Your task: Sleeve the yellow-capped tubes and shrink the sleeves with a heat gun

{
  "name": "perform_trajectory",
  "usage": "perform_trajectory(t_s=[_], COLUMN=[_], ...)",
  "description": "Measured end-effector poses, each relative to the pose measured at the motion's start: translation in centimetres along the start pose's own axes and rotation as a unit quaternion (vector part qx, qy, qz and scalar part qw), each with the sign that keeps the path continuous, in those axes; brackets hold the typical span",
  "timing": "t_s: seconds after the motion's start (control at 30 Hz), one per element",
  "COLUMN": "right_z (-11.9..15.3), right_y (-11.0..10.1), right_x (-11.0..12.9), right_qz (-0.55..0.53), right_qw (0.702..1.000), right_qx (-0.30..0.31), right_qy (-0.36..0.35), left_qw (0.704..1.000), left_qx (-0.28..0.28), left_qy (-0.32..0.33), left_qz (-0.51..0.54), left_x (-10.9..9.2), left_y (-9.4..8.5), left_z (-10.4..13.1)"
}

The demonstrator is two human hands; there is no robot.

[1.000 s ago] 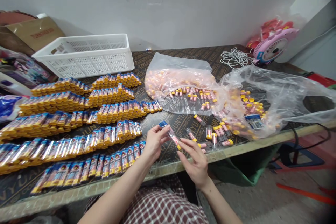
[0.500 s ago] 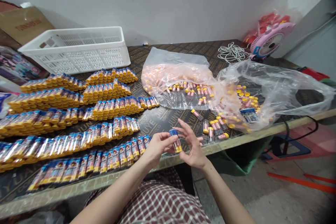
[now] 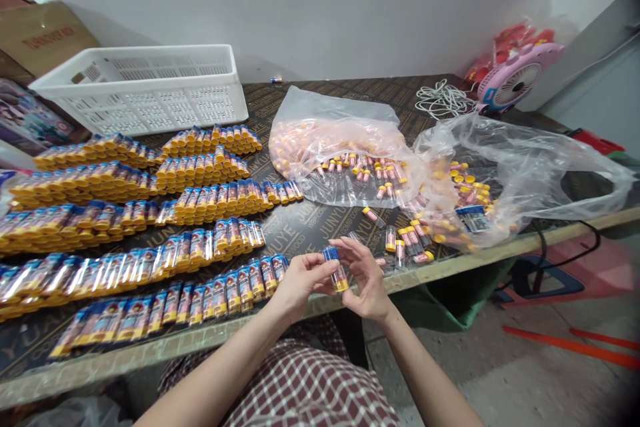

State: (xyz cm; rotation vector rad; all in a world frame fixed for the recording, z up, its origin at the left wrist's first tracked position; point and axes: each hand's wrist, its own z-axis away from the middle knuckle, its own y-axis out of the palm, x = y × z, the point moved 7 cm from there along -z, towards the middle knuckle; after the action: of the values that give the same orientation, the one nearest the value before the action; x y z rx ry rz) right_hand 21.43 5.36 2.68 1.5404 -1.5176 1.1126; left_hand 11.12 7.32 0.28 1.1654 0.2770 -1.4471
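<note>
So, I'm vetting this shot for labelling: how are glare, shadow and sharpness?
Head view: bright glare streaks on the rows of blue-and-yellow tubes at left, paler sheen on the patterned tabletop; head view: soft shadow on the wall beside the cardboard carton, dark corners at right; head view: the held tube shows its colours, but its print is too small to read.

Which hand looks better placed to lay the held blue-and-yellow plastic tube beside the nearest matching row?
Likely the left hand: it pinches the tube and is closer to the row than the right hand.
</note>
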Motion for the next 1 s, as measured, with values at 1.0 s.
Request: perform_trajectory(t_s=[1.0], right_z=[-6.8], right_y=[-11.7], right_x=[-12.9], right_qz=[0.501], right_qw=[0.844], right_qx=[-0.016], right_qy=[0.193], left_qw=[0.772], left_qx=[-0.410], left_qy=[-0.020], left_qz=[-0.484], left_x=[-4.3], left_y=[-22.9], left_z=[12.4])
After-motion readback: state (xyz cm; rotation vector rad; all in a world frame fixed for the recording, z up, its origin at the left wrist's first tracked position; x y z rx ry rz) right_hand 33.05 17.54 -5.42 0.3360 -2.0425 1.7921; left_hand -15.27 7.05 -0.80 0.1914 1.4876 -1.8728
